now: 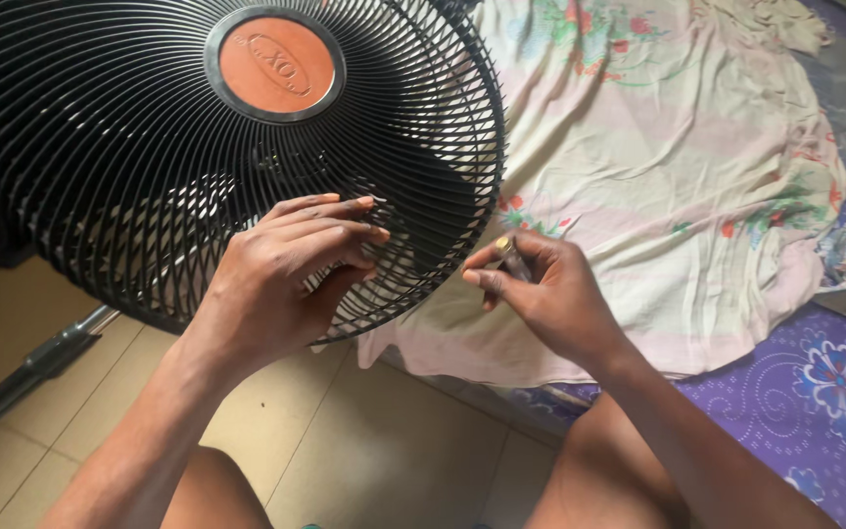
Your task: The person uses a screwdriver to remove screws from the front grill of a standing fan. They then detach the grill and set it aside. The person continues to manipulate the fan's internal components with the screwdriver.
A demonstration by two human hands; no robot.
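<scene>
A black round fan grille (129, 167) with an orange centre badge (276, 64) fills the upper left. My left hand (281, 279) rests on the grille's lower right part, fingers bent against the wire ribs. My right hand (540, 289) sits just right of the grille's rim and pinches a small dark tool with a yellowish tip (507, 251) between thumb and fingers. The tool's tip is close to the rim, apart from it.
A pale floral sheet (658, 157) lies crumpled on a purple flowered mattress (824, 392) at the right. A dark fan pole (31, 367) slants over the beige tiled floor (384, 451) at the left. My knees show at the bottom.
</scene>
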